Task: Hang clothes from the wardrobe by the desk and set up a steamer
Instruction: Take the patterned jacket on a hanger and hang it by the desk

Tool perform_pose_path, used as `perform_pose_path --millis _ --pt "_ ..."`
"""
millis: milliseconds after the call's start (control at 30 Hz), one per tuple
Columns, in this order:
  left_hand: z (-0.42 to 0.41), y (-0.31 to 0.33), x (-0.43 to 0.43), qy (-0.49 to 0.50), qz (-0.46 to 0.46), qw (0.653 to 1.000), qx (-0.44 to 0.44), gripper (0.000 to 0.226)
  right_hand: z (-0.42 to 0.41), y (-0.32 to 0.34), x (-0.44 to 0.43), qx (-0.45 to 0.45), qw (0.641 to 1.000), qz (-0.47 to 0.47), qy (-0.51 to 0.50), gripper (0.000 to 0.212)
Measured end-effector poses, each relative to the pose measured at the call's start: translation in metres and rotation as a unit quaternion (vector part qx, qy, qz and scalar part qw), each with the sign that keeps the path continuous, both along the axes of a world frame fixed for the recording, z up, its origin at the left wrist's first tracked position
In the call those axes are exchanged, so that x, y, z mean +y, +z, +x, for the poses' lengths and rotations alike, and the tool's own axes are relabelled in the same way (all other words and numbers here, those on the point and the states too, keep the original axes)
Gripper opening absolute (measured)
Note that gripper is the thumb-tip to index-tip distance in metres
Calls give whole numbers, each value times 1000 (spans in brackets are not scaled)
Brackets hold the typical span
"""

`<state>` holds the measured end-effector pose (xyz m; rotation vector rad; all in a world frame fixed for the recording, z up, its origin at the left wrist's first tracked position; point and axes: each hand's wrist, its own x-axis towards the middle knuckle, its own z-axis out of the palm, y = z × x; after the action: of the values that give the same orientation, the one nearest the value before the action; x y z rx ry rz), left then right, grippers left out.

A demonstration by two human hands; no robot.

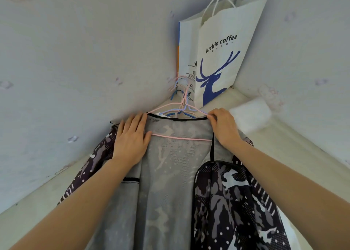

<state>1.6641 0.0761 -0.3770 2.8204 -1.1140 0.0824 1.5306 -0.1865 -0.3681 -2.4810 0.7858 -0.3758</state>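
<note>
Two hands are working at the shoulders of a camouflage jacket [170,183], which is hanging open on a pink hanger [181,137] in a wall corner. The left hand [130,141] is lying flat on the left shoulder, fingers straight, thumb touching the hanger's lower bar. The right hand [223,128] is pinching the collar edge at the right shoulder. The spare hangers [178,112] behind are overlapping and hard to separate, and their hooks are blurring against a paper bag [217,60]. The jacket's hem is running out of frame.

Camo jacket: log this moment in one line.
camo jacket: on pink hanger | left hand: flat on jacket shoulder | right hand: pinches collar at hanger end | behind: paper bag
</note>
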Motion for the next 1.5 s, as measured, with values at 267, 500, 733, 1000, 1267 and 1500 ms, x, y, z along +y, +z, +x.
perform_pose_path --millis 267,500,733,1000,1267,1500 --pt "2 -8 -4 10 17 999 34 73 3 2 7 56 998 -14 -13 22" --pt "2 -3 -5 12 40 998 51 60 -4 10 14 131 988 -82 21 26" --pt "-23 5 3 6 42 999 30 50 -33 23 35 214 969 -97 71 57" --pt "-90 19 27 -12 18 998 66 51 -90 43 97 227 967 -100 56 58" --pt "-190 19 91 -44 3 992 121 61 -186 30 205 241 961 -132 20 65" --pt "-260 17 157 -84 6 991 104 50 -263 26 291 258 957 -131 0 62"
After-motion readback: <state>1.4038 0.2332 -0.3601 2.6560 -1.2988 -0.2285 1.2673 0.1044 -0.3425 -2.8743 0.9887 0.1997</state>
